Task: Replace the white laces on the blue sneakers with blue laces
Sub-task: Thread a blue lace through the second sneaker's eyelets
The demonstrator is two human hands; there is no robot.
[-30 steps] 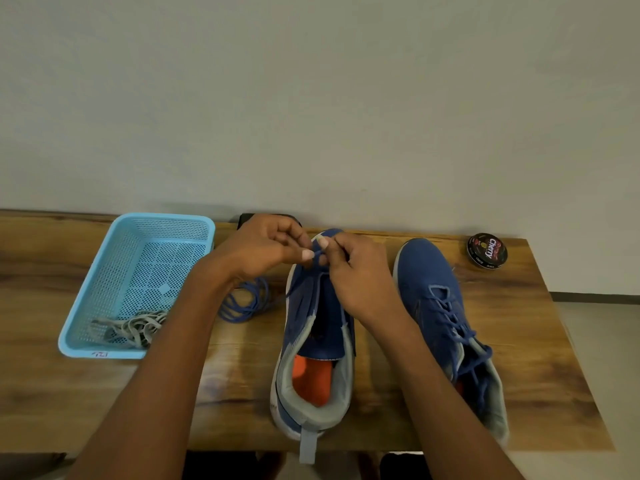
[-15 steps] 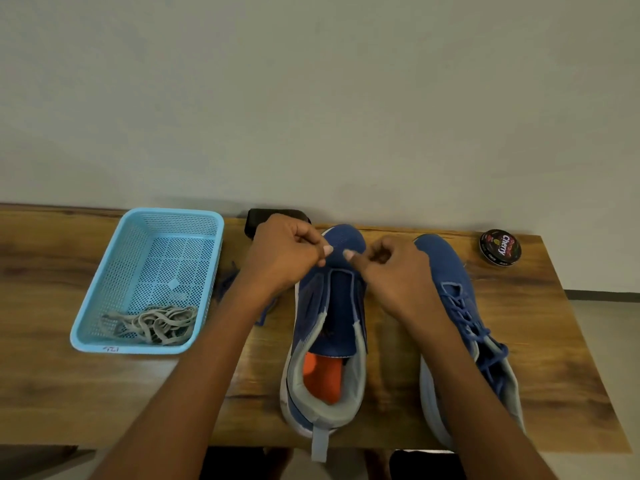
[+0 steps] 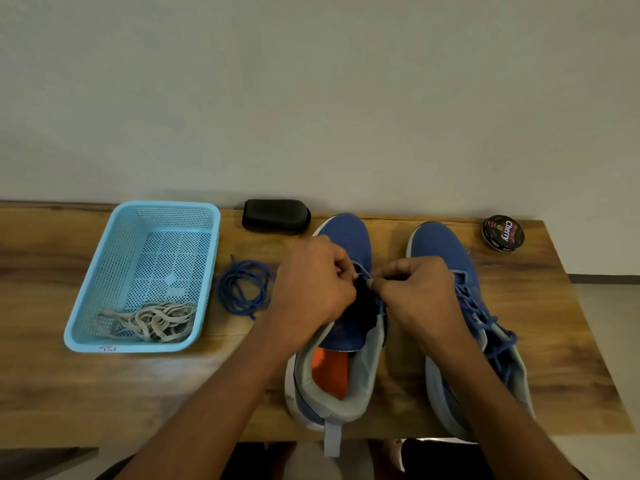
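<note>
The wooden worktop carried everything. At its left stood a light-blue basket holding the white laces. Two blue sneakers stood side by side — the laced sneaker on the right, the unlaced sneaker in the middle. Over the latter, the left hand and right hand each had fingers curled, pinching a blue lace near the front eyelets. The rest of that lace lay coiled beside the basket. A black case and a polish tin sat near the worktop's back edge.
</note>
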